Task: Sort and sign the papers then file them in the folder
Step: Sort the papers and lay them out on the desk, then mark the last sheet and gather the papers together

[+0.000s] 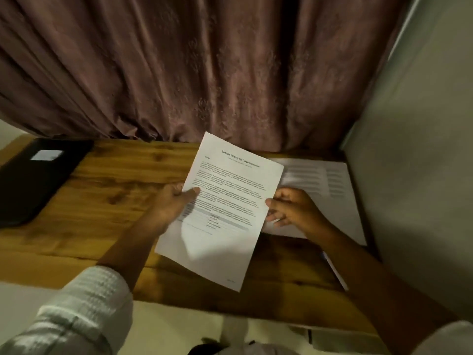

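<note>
A printed white sheet (pixel 225 208) hangs tilted above the wooden table (pixel 110 190). My left hand (pixel 174 203) pinches its left edge, thumb on top of the text. My right hand (pixel 291 208) holds the sheet's right edge with curled fingers. Under and behind my right hand lies a stack of more printed papers (pixel 330 185) at the table's right end. A black folder (pixel 35 175) with a white label lies shut at the far left of the table.
A brown curtain (pixel 204 73) hangs right behind the table. A pale wall (pixel 422 149) closes off the right side. Something thin and white (pixel 337 275), maybe a pen, lies near the table's front right by my right forearm.
</note>
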